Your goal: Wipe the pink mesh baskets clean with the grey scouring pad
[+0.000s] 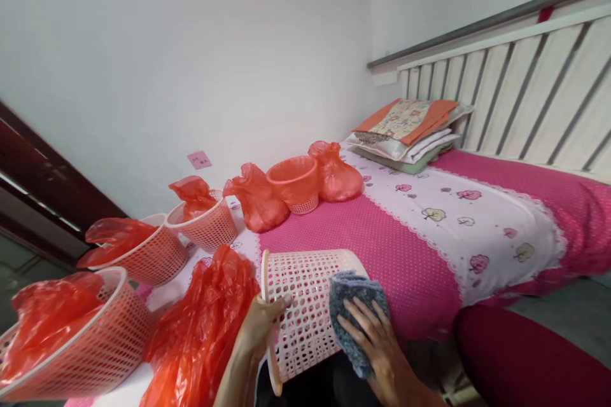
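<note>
A pale pink mesh basket [305,311] is lying on its side at the near edge of the bed [410,235], its open rim facing left toward the camera's lower edge. The left hand [260,331] is gripping that rim, thumb hooking over the edge and fingers pinching it from inside. The right hand [375,340] is lying flat, fingers spread, pressing a grey-blue cloth [351,305] against the basket's outer wall; its grip is open over the cloth rather than closing round it. Just left of the basket a loose red bag [200,331] is crumpling against the rim. Further left, three more baskets are standing in a row along the bed's edge, each holding a red bag: the nearest one [95,343] tilting at the lower left corner, a second [153,254] behind it, a third [210,226] beyond. Farther back on the pink cover, an orange basket [296,183] is sitting between two tied red bags. Folded bedding [405,133] is stacking up near the slatted headboard [515,95], well apart from the hands.
</note>
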`<action>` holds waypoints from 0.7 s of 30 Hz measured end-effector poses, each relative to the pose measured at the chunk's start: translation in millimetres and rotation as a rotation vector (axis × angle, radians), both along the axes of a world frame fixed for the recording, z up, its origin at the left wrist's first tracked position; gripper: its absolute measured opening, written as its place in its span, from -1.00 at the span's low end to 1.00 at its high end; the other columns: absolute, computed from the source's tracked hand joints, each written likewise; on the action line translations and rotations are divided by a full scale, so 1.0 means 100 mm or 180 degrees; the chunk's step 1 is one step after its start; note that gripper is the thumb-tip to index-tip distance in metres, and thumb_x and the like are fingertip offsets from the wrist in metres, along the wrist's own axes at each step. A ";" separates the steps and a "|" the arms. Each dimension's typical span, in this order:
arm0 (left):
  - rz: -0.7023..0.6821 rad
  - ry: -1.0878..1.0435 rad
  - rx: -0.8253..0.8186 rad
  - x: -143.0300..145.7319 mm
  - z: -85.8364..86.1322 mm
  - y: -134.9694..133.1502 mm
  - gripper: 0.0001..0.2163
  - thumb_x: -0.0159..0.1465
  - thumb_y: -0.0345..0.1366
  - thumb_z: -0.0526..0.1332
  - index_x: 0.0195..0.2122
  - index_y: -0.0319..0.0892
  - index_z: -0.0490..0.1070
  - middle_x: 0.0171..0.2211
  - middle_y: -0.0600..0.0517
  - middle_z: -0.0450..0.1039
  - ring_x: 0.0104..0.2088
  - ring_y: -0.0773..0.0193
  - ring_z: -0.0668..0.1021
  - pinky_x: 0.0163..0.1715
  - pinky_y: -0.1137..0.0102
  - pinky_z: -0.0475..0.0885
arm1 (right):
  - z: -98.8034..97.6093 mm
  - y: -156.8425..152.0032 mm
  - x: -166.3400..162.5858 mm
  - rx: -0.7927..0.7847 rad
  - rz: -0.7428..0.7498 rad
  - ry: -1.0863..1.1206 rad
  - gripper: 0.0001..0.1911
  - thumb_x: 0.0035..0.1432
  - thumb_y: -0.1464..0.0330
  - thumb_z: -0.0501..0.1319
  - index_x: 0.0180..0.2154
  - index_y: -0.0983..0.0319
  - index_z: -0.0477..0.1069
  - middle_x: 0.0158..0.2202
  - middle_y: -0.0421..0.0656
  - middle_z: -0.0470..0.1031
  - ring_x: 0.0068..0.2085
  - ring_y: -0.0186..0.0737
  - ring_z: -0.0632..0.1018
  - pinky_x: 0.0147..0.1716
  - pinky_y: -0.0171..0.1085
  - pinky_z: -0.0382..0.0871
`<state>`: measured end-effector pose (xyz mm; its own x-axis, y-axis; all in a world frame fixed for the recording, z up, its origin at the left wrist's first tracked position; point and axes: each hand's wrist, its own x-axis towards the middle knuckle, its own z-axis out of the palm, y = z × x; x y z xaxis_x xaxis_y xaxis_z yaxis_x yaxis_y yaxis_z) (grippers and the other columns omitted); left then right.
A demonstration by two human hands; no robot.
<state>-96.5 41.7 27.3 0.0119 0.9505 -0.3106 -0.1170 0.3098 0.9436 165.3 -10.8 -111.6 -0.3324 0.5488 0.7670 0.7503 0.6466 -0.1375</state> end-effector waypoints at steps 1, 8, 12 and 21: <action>-0.0015 0.0062 0.0020 0.00 -0.01 -0.01 -0.57 -0.08 -0.07 0.69 -0.34 -0.29 0.69 -0.47 -0.13 0.70 -0.44 0.08 0.68 -0.33 0.24 0.58 | -0.01 0.02 0.03 -0.0037 -0.0055 0.0092 -0.32 0.41 0.40 0.04 0.51 0.15 0.22 0.50 -0.11 0.34 0.54 -0.10 0.23 0.59 0.03 -0.20; -0.0062 0.0354 0.0315 0.05 -0.11 -0.24 -0.56 0.00 -0.04 0.64 -0.20 -0.25 0.74 -0.42 -0.09 0.73 -0.45 0.13 0.65 -0.32 0.26 0.57 | -0.07 0.31 0.11 -0.0410 -0.0282 0.0853 -0.35 0.51 0.37 0.05 0.55 0.12 0.11 0.54 -0.05 0.23 0.54 0.07 0.23 0.51 0.25 0.11; -0.0326 0.0304 0.0370 0.01 -0.23 -0.37 -0.55 0.11 0.03 0.58 -0.13 -0.23 0.75 -0.29 -0.16 0.77 -0.32 0.01 0.72 -0.18 0.18 0.61 | -0.01 0.59 0.16 -0.0444 -0.0285 0.1241 -0.38 0.54 0.28 0.10 0.53 0.04 0.12 0.50 -0.05 0.31 0.49 0.09 0.34 0.44 0.28 0.29; -0.0341 0.0244 0.0269 -0.01 -0.34 -0.38 -0.52 -0.07 -0.05 0.69 -0.20 -0.24 0.77 -0.34 -0.18 0.77 -0.28 -0.06 0.73 -0.15 0.17 0.60 | 0.21 0.72 -0.02 -0.0432 -0.0487 0.0697 -0.25 0.42 0.32 0.17 0.55 0.11 0.07 0.49 -0.02 0.33 0.48 0.19 0.33 0.46 0.30 0.18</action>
